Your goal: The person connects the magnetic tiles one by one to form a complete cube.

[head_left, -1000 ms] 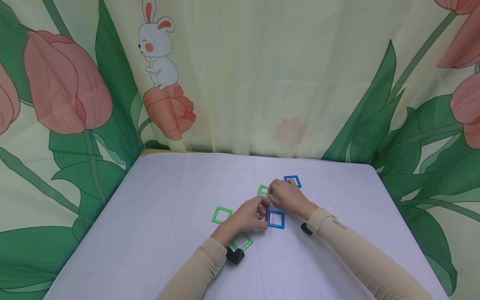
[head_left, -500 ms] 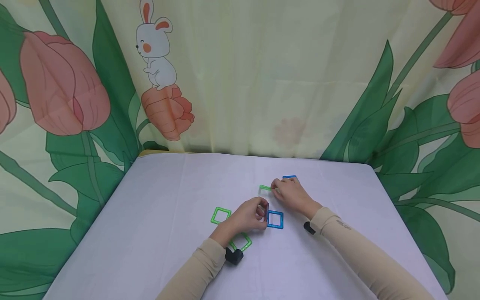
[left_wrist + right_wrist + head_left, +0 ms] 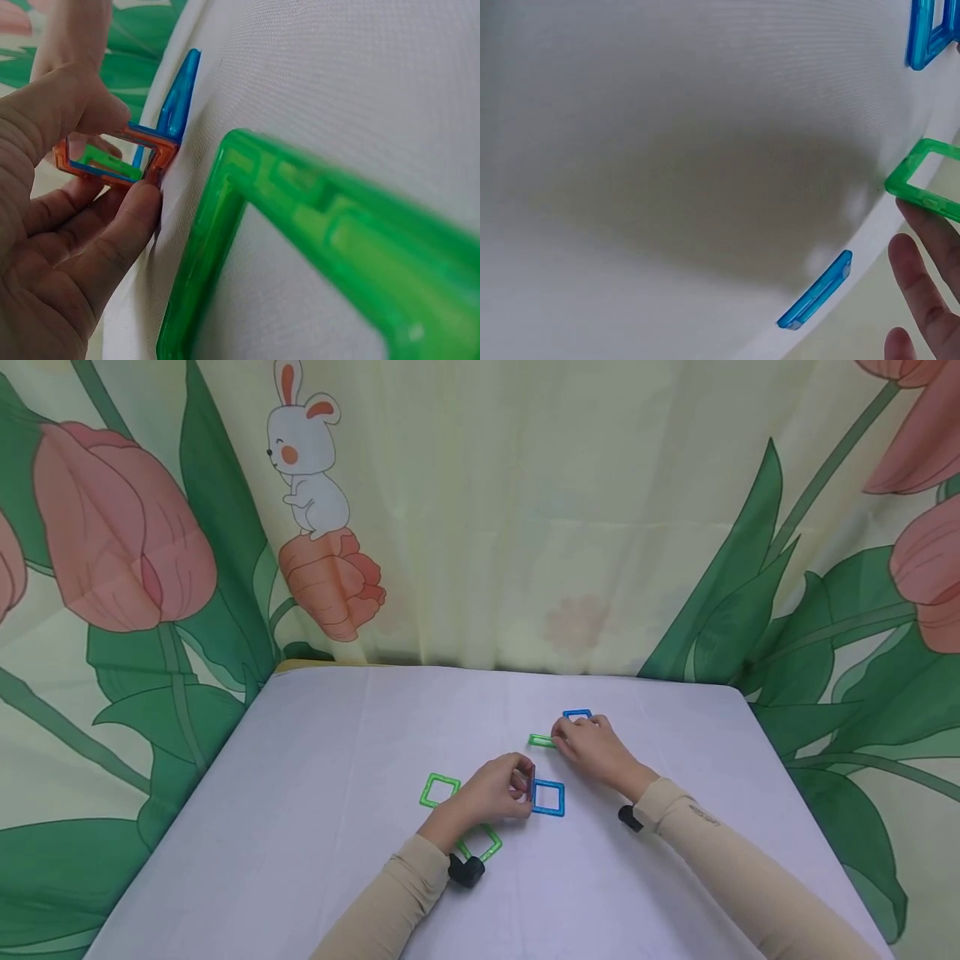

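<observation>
My left hand (image 3: pixel 491 789) pinches an orange square magnetic tile (image 3: pixel 166 157) between thumb and fingers, holding it upright on the table. Against its lower edge lies a blue square tile (image 3: pixel 549 812), flat on the cloth. Farther back, my right hand (image 3: pixel 598 753) holds a green square tile (image 3: pixel 542 741) by one side, tilted. In the right wrist view this green tile (image 3: pixel 907 169) has fingers touching its edge; the thumb is out of sight. Just behind the right hand lies another blue tile (image 3: pixel 577 712), partly covered by it.
Two more green tiles lie by the left forearm: one to its left (image 3: pixel 425 789), another green tile (image 3: pixel 492 852) partly behind the wrist. Black wrist cameras (image 3: pixel 467 871) sit under both wrists. A printed curtain (image 3: pixel 480 527) hangs behind the white-covered table (image 3: pixel 337 760).
My right hand has shifted right with the green tile, which has turned from lying flat to a thin, tilted outline. The left hand keeps holding the orange tile in place.
</observation>
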Tool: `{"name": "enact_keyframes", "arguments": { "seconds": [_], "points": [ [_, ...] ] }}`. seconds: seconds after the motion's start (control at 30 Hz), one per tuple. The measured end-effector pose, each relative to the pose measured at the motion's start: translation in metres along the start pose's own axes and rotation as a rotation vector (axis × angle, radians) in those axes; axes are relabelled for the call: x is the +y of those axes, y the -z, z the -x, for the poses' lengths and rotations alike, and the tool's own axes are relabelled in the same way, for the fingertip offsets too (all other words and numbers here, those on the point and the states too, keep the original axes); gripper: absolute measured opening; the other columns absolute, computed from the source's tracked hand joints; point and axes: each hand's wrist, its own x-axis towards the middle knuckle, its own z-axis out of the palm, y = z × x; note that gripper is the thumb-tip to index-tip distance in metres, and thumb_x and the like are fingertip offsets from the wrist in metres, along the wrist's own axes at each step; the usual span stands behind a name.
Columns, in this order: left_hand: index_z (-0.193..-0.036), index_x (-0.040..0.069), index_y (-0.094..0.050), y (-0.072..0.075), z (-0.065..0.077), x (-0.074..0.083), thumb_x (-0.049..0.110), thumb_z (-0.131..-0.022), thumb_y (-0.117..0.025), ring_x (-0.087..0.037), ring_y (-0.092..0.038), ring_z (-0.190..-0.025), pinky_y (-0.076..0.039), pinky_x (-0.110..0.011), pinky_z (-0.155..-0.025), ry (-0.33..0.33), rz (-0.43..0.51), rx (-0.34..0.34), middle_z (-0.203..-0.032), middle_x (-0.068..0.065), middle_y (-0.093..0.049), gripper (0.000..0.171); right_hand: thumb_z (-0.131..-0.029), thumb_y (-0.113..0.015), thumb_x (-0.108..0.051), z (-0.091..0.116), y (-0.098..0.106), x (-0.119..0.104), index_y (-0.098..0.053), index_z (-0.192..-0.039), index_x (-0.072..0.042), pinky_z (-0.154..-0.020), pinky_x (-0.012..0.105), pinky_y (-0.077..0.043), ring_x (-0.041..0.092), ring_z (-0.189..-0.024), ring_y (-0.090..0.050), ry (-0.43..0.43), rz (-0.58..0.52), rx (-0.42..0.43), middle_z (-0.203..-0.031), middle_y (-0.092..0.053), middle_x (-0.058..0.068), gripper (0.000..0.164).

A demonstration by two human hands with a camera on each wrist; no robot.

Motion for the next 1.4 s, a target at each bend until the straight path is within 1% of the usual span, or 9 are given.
{"name": "enact_keyframes", "arguments": {
  "seconds": [0.17, 0.4, 0.57, 0.93, 1.07, 1.2, 1.4],
  "points": [
    [-0.120, 0.016, -0.053, 0.000, -0.001, 0.000, 0.015, -0.072, -0.079, -0.004, -0.059, -0.091, -0.049, -0.016, -0.075, 0.000, 0.000, 0.001, -0.110, 0.009, -0.058, 0.054, -0.098, -0.054, -0.026, 0.005, 0.000, 0.003, -0.059, -0.108, -0.014, -0.100, 0.057, -0.032, 0.022, -0.096, -0.062, -0.014, -0.011, -0.017, -0.100, -0.069, 0.000, 0.017],
    [-0.121, 0.016, -0.054, 0.001, 0.001, 0.001, 0.016, -0.073, -0.079, -0.005, -0.059, -0.092, -0.049, -0.016, -0.075, 0.021, 0.000, 0.012, -0.109, 0.009, -0.058, 0.055, -0.097, -0.055, -0.027, 0.008, 0.002, 0.001, -0.060, -0.109, -0.014, -0.100, 0.056, -0.032, 0.023, -0.098, -0.062, -0.027, -0.027, -0.035, -0.102, -0.069, 0.001, 0.018],
    [-0.121, 0.015, -0.054, 0.001, 0.000, 0.002, 0.016, -0.072, -0.080, -0.005, -0.059, -0.091, -0.049, -0.016, -0.074, 0.018, 0.007, 0.013, -0.109, 0.008, -0.058, 0.056, -0.097, -0.055, -0.026, 0.013, 0.003, 0.000, -0.060, -0.109, -0.014, -0.099, 0.055, -0.032, 0.023, -0.098, -0.062, -0.024, -0.035, -0.024, -0.101, -0.069, 0.000, 0.017],
    [-0.120, 0.016, -0.055, 0.002, 0.000, 0.001, 0.017, -0.072, -0.081, -0.003, -0.058, -0.089, -0.050, -0.017, -0.073, 0.024, -0.001, 0.011, -0.106, 0.010, -0.059, 0.055, -0.097, -0.056, -0.024, 0.025, 0.001, -0.002, -0.059, -0.108, -0.017, -0.098, 0.054, -0.034, 0.021, -0.100, -0.064, 0.021, -0.033, -0.006, -0.102, -0.069, -0.002, 0.014],
    [-0.121, 0.014, -0.055, 0.003, 0.000, 0.001, 0.016, -0.072, -0.081, -0.003, -0.058, -0.089, -0.050, -0.017, -0.074, 0.027, 0.015, 0.005, -0.105, 0.010, -0.059, 0.055, -0.098, -0.054, -0.025, 0.029, 0.002, -0.003, -0.058, -0.110, -0.017, -0.099, 0.052, -0.032, 0.020, -0.101, -0.063, 0.015, -0.047, -0.019, -0.103, -0.069, -0.002, 0.015],
    [-0.121, 0.015, -0.054, 0.002, 0.000, 0.001, 0.017, -0.073, -0.080, -0.003, -0.058, -0.089, -0.050, -0.016, -0.074, 0.026, 0.017, -0.007, -0.106, 0.010, -0.059, 0.054, -0.098, -0.054, -0.026, 0.033, 0.002, -0.005, -0.059, -0.110, -0.017, -0.100, 0.052, -0.032, 0.020, -0.099, -0.064, -0.004, -0.058, -0.032, -0.103, -0.070, -0.002, 0.016],
    [-0.120, 0.016, -0.055, 0.002, 0.000, 0.001, 0.016, -0.073, -0.081, -0.005, -0.059, -0.090, -0.050, -0.017, -0.074, 0.027, 0.022, -0.001, -0.105, 0.010, -0.059, 0.054, -0.097, -0.055, -0.026, 0.034, 0.002, -0.008, -0.060, -0.109, -0.017, -0.099, 0.052, -0.033, 0.019, -0.098, -0.064, 0.009, -0.053, -0.029, -0.103, -0.070, -0.002, 0.016]
  ]
}}
